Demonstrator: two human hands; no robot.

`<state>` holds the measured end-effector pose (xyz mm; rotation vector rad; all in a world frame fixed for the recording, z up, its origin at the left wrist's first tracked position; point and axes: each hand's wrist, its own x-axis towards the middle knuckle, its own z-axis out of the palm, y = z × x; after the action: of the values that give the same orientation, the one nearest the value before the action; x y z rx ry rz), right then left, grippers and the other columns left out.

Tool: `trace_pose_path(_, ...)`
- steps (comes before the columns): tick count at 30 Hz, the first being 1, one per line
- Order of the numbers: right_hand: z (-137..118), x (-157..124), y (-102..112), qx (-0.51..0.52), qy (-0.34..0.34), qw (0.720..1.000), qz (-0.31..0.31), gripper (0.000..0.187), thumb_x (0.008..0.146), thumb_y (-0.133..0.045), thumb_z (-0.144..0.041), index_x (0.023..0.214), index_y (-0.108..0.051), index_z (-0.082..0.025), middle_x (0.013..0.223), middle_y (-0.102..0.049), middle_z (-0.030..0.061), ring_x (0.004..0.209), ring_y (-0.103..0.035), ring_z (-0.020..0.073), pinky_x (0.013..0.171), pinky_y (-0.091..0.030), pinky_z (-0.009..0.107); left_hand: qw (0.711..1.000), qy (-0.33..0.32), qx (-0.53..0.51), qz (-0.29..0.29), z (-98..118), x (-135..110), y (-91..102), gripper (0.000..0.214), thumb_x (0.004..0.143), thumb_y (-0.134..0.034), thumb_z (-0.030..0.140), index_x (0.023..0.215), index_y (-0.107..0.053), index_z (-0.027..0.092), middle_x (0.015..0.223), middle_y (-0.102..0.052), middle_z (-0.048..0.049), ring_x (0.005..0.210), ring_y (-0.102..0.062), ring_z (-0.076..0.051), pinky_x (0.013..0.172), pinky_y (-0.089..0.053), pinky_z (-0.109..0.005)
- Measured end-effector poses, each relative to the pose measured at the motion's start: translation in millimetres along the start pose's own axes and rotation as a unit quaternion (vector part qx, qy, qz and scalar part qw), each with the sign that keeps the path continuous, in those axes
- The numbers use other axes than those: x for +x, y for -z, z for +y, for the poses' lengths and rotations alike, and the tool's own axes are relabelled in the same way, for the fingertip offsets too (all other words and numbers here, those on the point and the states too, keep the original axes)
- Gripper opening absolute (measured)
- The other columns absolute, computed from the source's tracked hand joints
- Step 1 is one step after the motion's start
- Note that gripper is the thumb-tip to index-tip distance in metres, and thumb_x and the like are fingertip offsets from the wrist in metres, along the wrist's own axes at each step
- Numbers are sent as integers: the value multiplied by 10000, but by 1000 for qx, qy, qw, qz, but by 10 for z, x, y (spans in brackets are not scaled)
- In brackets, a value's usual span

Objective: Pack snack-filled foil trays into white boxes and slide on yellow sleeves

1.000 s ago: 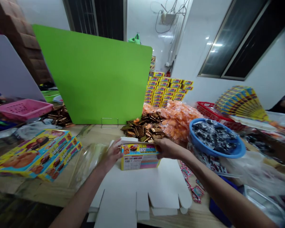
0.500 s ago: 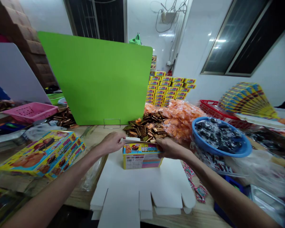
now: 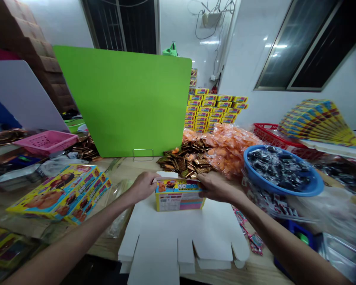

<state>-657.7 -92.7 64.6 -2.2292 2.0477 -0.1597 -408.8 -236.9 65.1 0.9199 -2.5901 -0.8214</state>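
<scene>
A small yellow and blue printed carton (image 3: 180,194) stands on a stack of flat white carton blanks (image 3: 157,237) in front of me. Its top flap (image 3: 167,174) is raised at the far side. My left hand (image 3: 144,185) is closed at the carton's upper left corner, thumb and fingers pinching its edge. At the right end, my right hand (image 3: 215,187) grips the carton with its fingers bent over the top. What lies inside the carton is hidden. Just behind it are brown-gold wrapped packets (image 3: 185,162).
Printed cartons (image 3: 59,190) lie at left, near a pink basket (image 3: 47,142). A green board (image 3: 124,103) stands behind. Orange packets (image 3: 228,148), a blue basin (image 3: 284,190) of black packets and a red basket (image 3: 273,136) are at right. Stacked cartons (image 3: 209,111) stand at the back.
The view has shifted slightly, so most things sit a little further right. Both hands stay on the carton, with their hold nearly the same.
</scene>
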Motion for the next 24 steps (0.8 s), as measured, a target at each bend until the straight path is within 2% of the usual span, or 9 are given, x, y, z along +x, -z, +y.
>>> trace_pose_path(4,67,-121,-317,9,21,998,65,463,769,-569,-148,1215,-445,-136,1131,-551,130,903,-578,214,704,-438,292,977,-98,187,3,-33,-358,-130,488,854,-496,340,1309,-508,163,1102,-608,-136,989,-568,-248,846,-466,-377)
trace_pose_path(7,65,-155,-521,16,20,993,112,690,766,-567,-132,1390,-275,-155,1326,-431,184,1028,-573,261,781,-481,352,934,-165,315,27,-85,-499,-221,673,775,-629,283,1396,-388,184,1415,-380,-213,1321,-325,-367,1030,-329,-544)
trace_pose_path(10,-44,-144,-600,53,-17,988,145,748,754,-586,-117,1421,-254,-184,1413,-350,187,1143,-528,291,873,-480,394,919,-217,328,-7,-20,-342,-277,719,757,-653,269,1414,-362,236,1490,-284,-195,1377,-237,-373,1069,-252,-590)
trace_pose_path(13,-213,-259,-668,123,-73,970,199,772,754,-612,-123,1436,-256,-188,1486,-233,202,1270,-425,312,956,-445,418,926,-262,258,-83,155,-7,-330,590,814,-568,223,1381,-429,308,1365,-460,-140,1239,-447,-299,1004,-390,-470)
trace_pose_path(15,-275,-488,-774,189,-94,945,251,792,762,-646,-181,1446,-248,-205,1507,-207,185,1320,-368,294,978,-436,400,935,-267,211,-94,237,186,-375,484,854,-484,195,1323,-513,312,1242,-559,-112,1131,-528,-259,961,-429,-413)
trace_pose_path(17,-264,-857,-925,240,-144,901,330,646,786,-646,-246,1374,-378,-219,1446,-345,152,1287,-409,258,962,-447,369,943,-272,172,-87,225,319,-422,433,865,-472,239,1285,-559,297,1203,-589,-96,1088,-552,-247,947,-436,-384)
trace_pose_path(20,-161,-1596,-1157,208,-324,786,484,168,868,-530,-274,992,-606,-191,1095,-591,118,1048,-558,217,892,-459,350,946,-282,144,-72,77,421,-482,385,885,-443,322,1236,-601,304,1211,-598,-69,1095,-550,-236,935,-445,-347)
trace_pose_path(22,-67,-2074,-1276,154,-449,703,530,184,886,-473,-299,812,-594,-181,894,-598,99,862,-576,207,802,-466,339,946,-286,141,-51,-2,428,-507,376,885,-432,354,1206,-622,318,1218,-597,-60,1108,-546,-236,937,-447,-346)
trace_pose_path(24,51,-2416,-1364,147,-528,655,521,227,866,-470,-346,794,-598,-172,848,-597,97,767,-564,205,726,-463,328,947,-286,141,-32,-17,403,-519,372,882,-415,367,1173,-643,333,1202,-607,-56,1094,-556,-239,927,-456,-359)
